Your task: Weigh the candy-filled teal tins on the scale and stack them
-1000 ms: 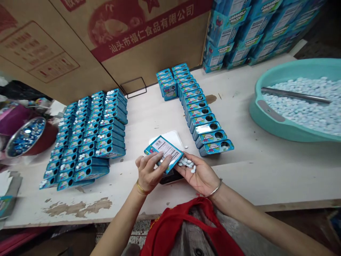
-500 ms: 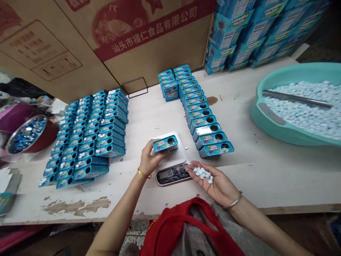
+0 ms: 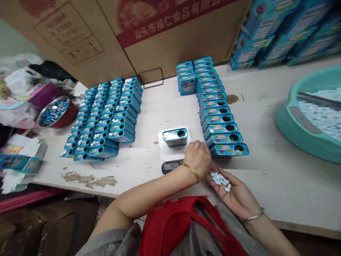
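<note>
A blue candy tin (image 3: pixel 175 138) with a round dark opening in its top stands on the white plate of a kitchen scale (image 3: pixel 166 154). Digits show on the scale's display, partly covered by my left forearm. My left hand (image 3: pixel 197 160) is beside the scale's right edge, its fingers curled in and pointing down; whatever they pinch is hidden. Palm up just below it, my right hand (image 3: pixel 237 199) cups several pale blue candies (image 3: pixel 220 179).
Rows of filled tins (image 3: pixel 124 133) stand at the left, another row (image 3: pixel 222 138) at the right. A turquoise basin (image 3: pixel 286 121) of candies is far right, a bowl of blue wrapped pieces (image 3: pixel 54 112) far left. A large carton (image 3: pixel 165 60) and stacked packs (image 3: pixel 255 46) stand behind.
My left hand has let go of the tin, leaving it on the scale, and moved right toward my right hand. The display has gone from zero to a reading. The view has shifted.
</note>
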